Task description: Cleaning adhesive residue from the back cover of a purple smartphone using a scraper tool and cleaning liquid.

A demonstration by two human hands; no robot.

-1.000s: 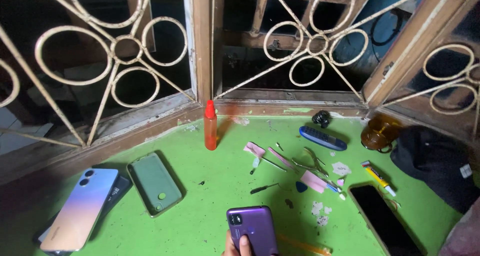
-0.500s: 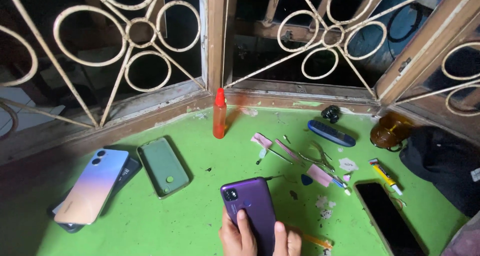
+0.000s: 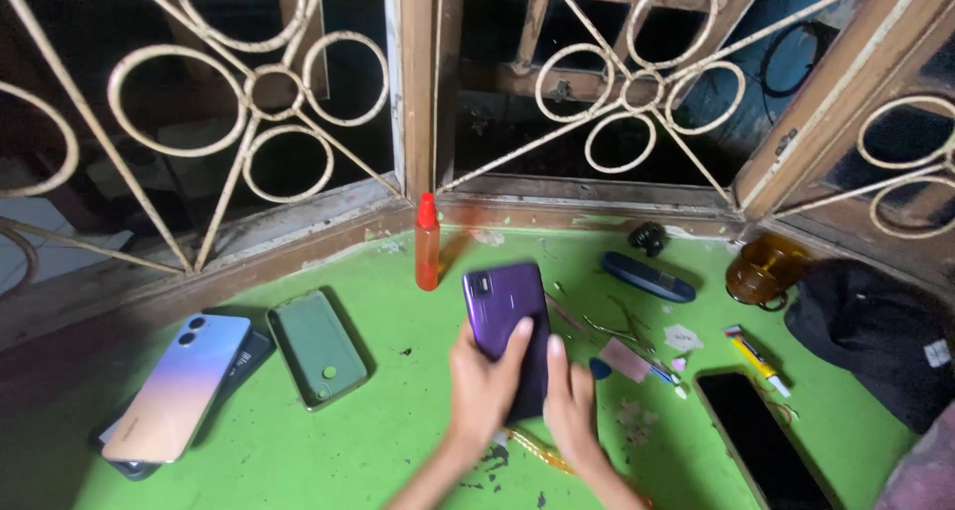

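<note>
Right now both hands are on a purple phone (image 3: 509, 333), held back side up just above the green tabletop (image 3: 398, 420), a little right of the middle and near the person. The left hand (image 3: 485, 386) wraps the phone's lower left edge, thumb laid across its back, while the right hand (image 3: 569, 406) presses against its lower right edge with fingers pointing up along the side; between them the phone is gripped firmly. Just behind the phone, toward the far edge, stands a small red bottle (image 3: 428, 243) upright by the wooden window frame. To the left lies a green phone case (image 3: 316, 347) flat on the tabletop, and farther left a pastel phone (image 3: 179, 385) rests slanted on top of a dark phone whose edge peeks out beneath it. On the right side sit a dark blue oblong case (image 3: 649, 276), a small black object (image 3: 649, 237) near the frame, and an amber glass mug (image 3: 764, 269). Close to the right hand are thin metal tweezers (image 3: 612, 329), a pink scrap (image 3: 625, 359) and a yellow tube (image 3: 756, 359), with a black screen panel (image 3: 764, 440) lying flat at the near right. A dark cloth (image 3: 875, 336) lies bunched at the far right edge.
</note>
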